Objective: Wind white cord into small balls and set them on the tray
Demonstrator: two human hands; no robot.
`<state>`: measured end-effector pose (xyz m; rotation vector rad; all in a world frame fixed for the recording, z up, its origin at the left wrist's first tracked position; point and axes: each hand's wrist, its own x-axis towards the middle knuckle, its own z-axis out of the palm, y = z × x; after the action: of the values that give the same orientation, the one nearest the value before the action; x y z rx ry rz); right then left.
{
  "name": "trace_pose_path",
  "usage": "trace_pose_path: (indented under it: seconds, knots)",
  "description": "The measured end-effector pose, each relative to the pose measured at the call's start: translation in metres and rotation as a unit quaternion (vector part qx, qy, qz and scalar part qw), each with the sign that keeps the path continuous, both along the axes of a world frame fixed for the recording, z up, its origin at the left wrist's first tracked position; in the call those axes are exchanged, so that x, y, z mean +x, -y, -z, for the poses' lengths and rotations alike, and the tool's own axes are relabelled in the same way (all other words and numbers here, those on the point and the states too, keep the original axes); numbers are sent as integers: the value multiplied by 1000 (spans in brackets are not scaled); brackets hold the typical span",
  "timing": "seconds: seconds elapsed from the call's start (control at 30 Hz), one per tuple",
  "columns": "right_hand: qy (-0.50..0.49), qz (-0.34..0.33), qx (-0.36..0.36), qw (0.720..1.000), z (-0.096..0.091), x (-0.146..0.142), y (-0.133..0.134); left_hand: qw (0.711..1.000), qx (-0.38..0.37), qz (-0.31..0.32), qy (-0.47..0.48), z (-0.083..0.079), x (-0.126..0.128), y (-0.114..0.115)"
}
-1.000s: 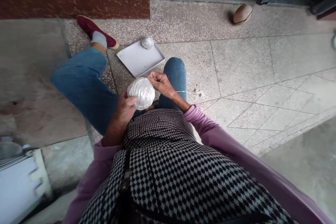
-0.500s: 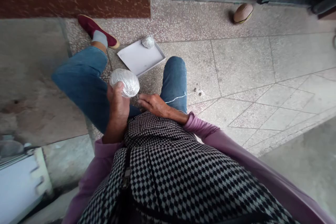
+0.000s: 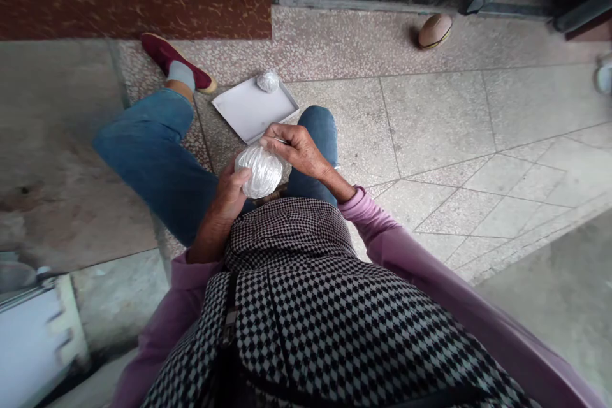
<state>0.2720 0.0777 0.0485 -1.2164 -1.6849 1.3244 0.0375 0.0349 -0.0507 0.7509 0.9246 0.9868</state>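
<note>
A ball of shiny white yarn (image 3: 261, 172) sits in my left hand (image 3: 228, 190), whose thumb presses on its near side while the other fingers go out of sight beneath. At the ball's upper right, my right hand (image 3: 299, 148) is closed in a pinch, fingertips touching the wound surface. The strand itself is too fine to follow between those fingers; a small bit of white shows beside my right knee. A second, smaller white ball (image 3: 268, 81) rests in a shallow white tray (image 3: 248, 108) on the floor.
My legs in blue jeans (image 3: 148, 134) frame the work, with one red shoe (image 3: 176, 60) left of the tray. A tan rounded object with a dark band (image 3: 435, 30) lies by the dark doorway. A white box-like thing (image 3: 38, 338) stands at lower left.
My left hand has brought the yarn ball rightward and slightly down. My right hand has risen from my lap to the ball's upper right. The strand across my knee is mostly out of sight.
</note>
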Motion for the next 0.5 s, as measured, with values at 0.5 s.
trace_pose_path:
  seconds: [0.5]
  knots:
    - [-61, 78, -158, 982, 38, 68, -23, 980, 30, -171, 93, -87, -40, -11]
